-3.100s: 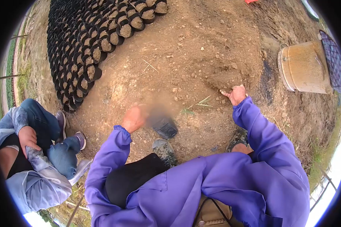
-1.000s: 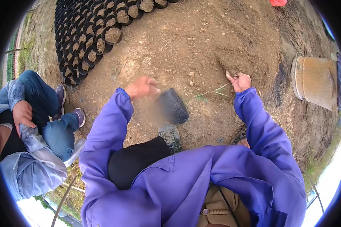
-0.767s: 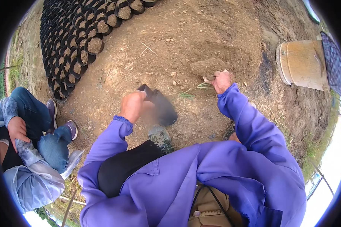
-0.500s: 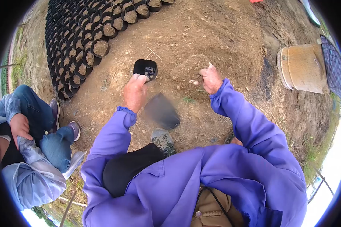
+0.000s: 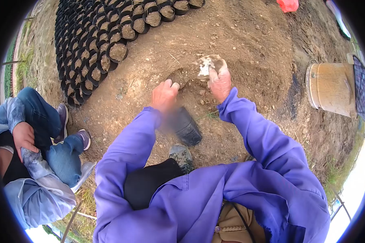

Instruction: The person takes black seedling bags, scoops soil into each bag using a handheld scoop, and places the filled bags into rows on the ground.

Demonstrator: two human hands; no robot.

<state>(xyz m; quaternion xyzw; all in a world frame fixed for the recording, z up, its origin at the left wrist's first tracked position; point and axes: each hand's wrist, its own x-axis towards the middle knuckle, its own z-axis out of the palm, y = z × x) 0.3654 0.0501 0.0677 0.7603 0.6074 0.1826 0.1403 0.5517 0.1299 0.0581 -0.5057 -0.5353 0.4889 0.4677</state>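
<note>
Bare, crumbly earth [image 5: 247, 36] spreads out beyond both hands. Ahead and to the left of the grip sits a broad block of soil-filled black pots [image 5: 109, 34], packed wall to wall, I would guess so they prop one another upright. Well off to the left, a person [image 5: 42, 178] is sitting with one hand on the opposite sleeve, apart from the work. Out to the right of the grip, a rusty-looking bucket [image 5: 330, 87] lies with a plaid cloth [image 5: 363, 81] at its far end. Just below the left hand, partly blurred, nested-looking dark pots [image 5: 187, 131] rest near the boot [image 5: 180, 156], probably to be within easy reach.

The left hand [image 5: 165, 96] has its fingers bent in, apparently pinching the near rim of a single pot [image 5: 181, 77]; soil-brown shows inside, though the edge is hard to make out. The right hand [image 5: 220, 84] is closed on a pale scoop [image 5: 209, 67], thumb pressed along its soil-smeared face, likely for a firm hold. The scoop is just beside that pot, perhaps to keep the soil's path short.
</note>
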